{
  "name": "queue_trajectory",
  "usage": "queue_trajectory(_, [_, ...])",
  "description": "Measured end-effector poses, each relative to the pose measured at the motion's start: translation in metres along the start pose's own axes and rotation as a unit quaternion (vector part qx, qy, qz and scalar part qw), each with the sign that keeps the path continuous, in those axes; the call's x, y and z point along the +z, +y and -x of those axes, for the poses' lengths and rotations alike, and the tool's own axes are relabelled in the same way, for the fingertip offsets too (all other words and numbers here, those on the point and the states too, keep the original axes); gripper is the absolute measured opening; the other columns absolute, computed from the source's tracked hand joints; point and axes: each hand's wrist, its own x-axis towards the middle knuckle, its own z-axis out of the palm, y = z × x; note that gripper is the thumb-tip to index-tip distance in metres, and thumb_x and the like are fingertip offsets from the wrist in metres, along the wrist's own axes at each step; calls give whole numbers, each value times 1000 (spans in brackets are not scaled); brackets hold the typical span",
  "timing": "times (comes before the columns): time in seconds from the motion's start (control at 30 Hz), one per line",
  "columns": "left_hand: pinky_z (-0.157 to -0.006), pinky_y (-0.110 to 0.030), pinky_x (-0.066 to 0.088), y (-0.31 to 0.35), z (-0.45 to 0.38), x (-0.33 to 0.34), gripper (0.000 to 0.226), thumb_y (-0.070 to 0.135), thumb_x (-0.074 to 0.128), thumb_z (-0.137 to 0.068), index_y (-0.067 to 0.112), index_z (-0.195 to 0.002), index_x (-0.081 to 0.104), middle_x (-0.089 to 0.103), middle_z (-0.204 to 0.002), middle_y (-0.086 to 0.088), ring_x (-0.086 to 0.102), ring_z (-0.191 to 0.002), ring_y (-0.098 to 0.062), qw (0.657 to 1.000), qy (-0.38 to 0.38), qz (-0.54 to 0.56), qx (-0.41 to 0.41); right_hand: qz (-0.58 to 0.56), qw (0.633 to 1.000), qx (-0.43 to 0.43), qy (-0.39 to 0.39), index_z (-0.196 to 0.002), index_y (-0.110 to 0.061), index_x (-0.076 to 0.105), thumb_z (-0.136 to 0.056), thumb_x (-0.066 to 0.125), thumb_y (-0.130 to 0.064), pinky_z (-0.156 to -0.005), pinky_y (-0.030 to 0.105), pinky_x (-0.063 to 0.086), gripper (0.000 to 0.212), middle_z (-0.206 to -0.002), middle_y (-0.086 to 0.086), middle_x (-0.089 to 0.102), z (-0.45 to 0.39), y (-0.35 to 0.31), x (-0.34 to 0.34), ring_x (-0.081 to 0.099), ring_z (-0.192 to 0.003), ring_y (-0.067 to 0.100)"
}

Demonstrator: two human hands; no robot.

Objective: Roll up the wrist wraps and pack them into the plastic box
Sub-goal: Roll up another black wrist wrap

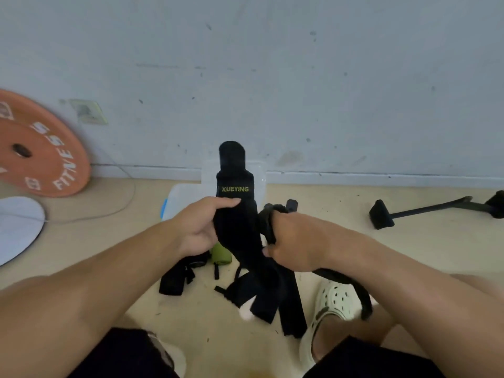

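Note:
A long black wrist wrap [236,214] with yellow-green lettering stands upright between my hands. My left hand [200,227] grips its middle from the left, thumb across the front. My right hand [289,241] pinches the wrap's lower part and also has a black strap [268,222] looped around its fingers. The wrap's loose end hangs down to the floor. A clear plastic box [259,184] with its lid [178,199] sits behind the wrap by the wall, partly hidden. More black wraps [174,279] and a green piece [221,255] lie on the floor below my hands.
An orange weight plate [41,151] leans on the wall at left, above a white disc [16,227] and a thin cable. A black bar tool [425,211] lies at right. My white clog [335,304] and knees fill the foreground.

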Motion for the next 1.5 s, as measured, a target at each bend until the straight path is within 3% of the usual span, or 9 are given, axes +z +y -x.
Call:
queue_trajectory(0.2, [-93, -45, 57, -13, -20, -3, 31, 15, 61, -100, 1, -126, 69, 78, -110, -17, 72, -107, -36, 997, 47, -52, -34, 183, 978, 73, 73, -159, -7, 8, -95, 53, -22, -50, 31, 30, 79, -88, 3, 62, -28, -2, 18, 53, -66, 25])
queue_trajectory(0.4, [-87, -39, 57, -13, -43, 10, 49, 55, 76, -86, 15, -115, 76, 79, -108, -9, 75, -104, -26, 998, -9, -57, 21, 303, 949, 62, 52, -147, -9, 35, -104, 45, -20, -78, 37, 34, 45, -126, 11, 50, -56, -15, 23, 52, -111, 28])
queue_trajectory(0.53, [-97, -44, 58, -12, -72, -3, 43, 33, 84, -85, 26, -124, 67, 77, -113, 2, 73, -108, -19, 983, 58, -136, 109, 166, 986, -17, 13, -158, -22, 24, -85, 70, -61, -93, 32, 37, 95, -136, -1, 42, -66, 7, 16, 45, -120, 19])
queue_trajectory(0.7, [-90, -26, 55, 4, -87, -11, 27, 25, 73, -95, 35, -120, 66, 75, -110, 15, 70, -106, -7, 953, 85, -226, 186, -125, 980, 10, 152, -115, -44, 57, -84, 61, -72, -91, 29, 52, 41, -112, -26, 59, -73, 36, 4, 56, -104, -4])
queue_trajectory(0.87, [-91, -28, 58, 14, -84, 2, 36, 29, 80, -89, 34, -121, 67, 76, -108, 14, 71, -101, -3, 938, 25, -260, 228, -112, 971, 38, 208, -147, -35, 34, -98, 58, -51, -95, 32, 51, 58, -138, -15, 45, -102, 47, 17, 53, -122, 8])
queue_trajectory(1.0, [-88, -21, 55, 19, -85, 1, 38, 23, 84, -84, 30, -118, 69, 76, -107, 16, 71, -100, 1, 929, 4, -286, 236, -94, 971, 12, 221, -141, -28, 47, -101, 50, -28, -92, 29, 47, 40, -131, -11, 58, -112, 49, 21, 56, -117, 12])
queue_trajectory(1.2, [-99, -33, 55, 27, -86, -13, 40, 14, 81, -87, 29, -123, 69, 77, -112, 15, 71, -107, -4, 929, -22, -305, 209, -112, 976, 142, 122, -85, -35, 58, -86, 52, -12, -71, 34, 49, 24, -91, -9, 69, -128, 78, 3, 65, -89, 24])
queue_trajectory(1.33, [-103, -42, 55, 28, -86, -27, 40, 16, 80, -88, 31, -123, 68, 76, -113, 14, 72, -108, -8, 932, 3, -310, 190, -148, 971, 158, 98, -77, -37, 68, -84, 60, -17, -83, 37, 57, 23, -86, -18, 73, -129, 100, -11, 68, -87, 14])
queue_trajectory(1.5, [-85, -22, 56, 24, -89, -37, 41, 22, 81, -88, 31, -125, 66, 75, -110, 16, 70, -102, -4, 928, 84, -310, 189, -163, 978, 128, -13, -68, -27, 70, -88, 76, -27, -71, 31, 52, 21, -68, -8, 69, -127, 109, -15, 69, -77, 18])
